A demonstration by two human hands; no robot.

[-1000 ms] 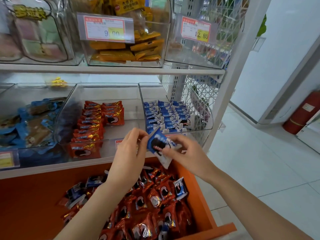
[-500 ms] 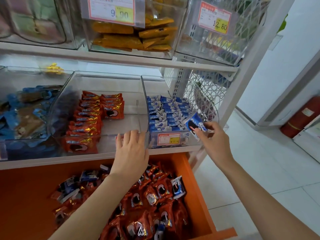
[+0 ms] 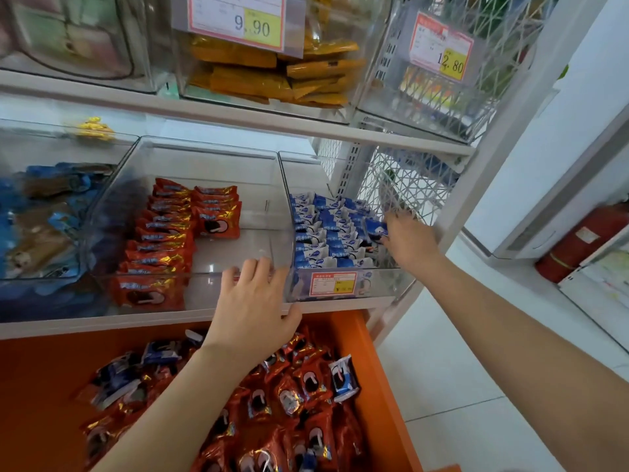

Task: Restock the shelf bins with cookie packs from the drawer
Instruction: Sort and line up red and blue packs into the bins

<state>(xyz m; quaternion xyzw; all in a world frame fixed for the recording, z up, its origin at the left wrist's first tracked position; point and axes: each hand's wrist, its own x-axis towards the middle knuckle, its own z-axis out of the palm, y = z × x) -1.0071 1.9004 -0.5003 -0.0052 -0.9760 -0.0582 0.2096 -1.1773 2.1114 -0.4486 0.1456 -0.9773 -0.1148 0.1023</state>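
A blue cookie pack (image 3: 376, 229) is pinched at the fingertips of the right hand (image 3: 410, 243), which is reached into the clear right bin (image 3: 384, 286) at about 3 o'clock from the middle of the view. The pack is held upright at the bin's 3 o'clock edge, touching the rows of blue packs (image 3: 323, 229) already lined up there. How tightly the fingers are curled round it cannot be made out, as the hand is slightly blurred.

The left hand (image 3: 253, 301) is laid on the front rim of the clear middle bin (image 3: 245, 253), its fingers fairly straight and hooked lightly over the edge; nothing is held in it. Red cookie packs (image 3: 160, 240) are stacked in rows on the 9 o'clock side of that bin, while its 3 o'clock side is bare.

At 6 o'clock, below the shelf edge (image 3: 102, 323), the orange drawer (image 3: 41, 386) is pulled out. It is filled with a loose heap of red packs (image 3: 299, 403), and a single blue pack (image 3: 343, 378) is propped at the heap's 3 o'clock edge.

A price label (image 3: 332, 284) is fixed to the front of the right bin. At 12 o'clock, yellow packs (image 3: 272, 73) are seen in an upper bin behind a 9.90 tag (image 3: 252, 23).
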